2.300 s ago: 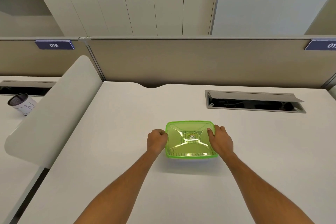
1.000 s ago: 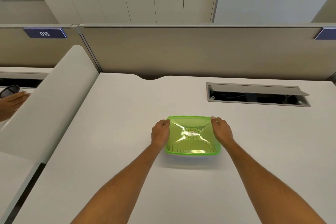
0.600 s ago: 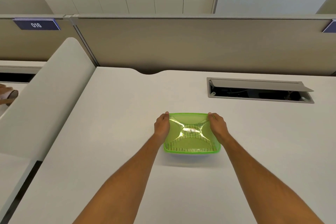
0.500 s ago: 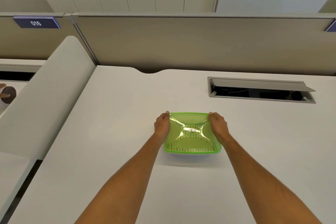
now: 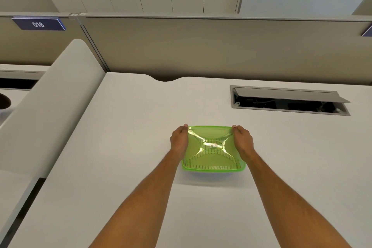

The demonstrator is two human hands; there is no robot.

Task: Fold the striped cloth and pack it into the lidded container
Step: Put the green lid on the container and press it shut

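Note:
A container with a translucent green lid [image 5: 211, 135] sits on the white desk [image 5: 130, 147] in front of me. Through the lid I see the striped cloth [image 5: 211, 165] lying folded inside. My left hand [image 5: 179, 140] grips the lid's far left corner, fingers curled over its edge. My right hand [image 5: 242, 141] grips the far right corner the same way. Both forearms reach in from the bottom of the view.
An open cable hatch [image 5: 289, 99] is set into the desk at the back right. A beige partition [image 5: 201, 46] runs along the far edge. A rounded white divider panel [image 5: 50, 110] stands to the left, with a dark cup [image 5: 4, 101] beyond it.
Both hands slid from the near sides of the lid to its far corners. On the neighbouring desk at left, another person's hand reached the cup and has left view.

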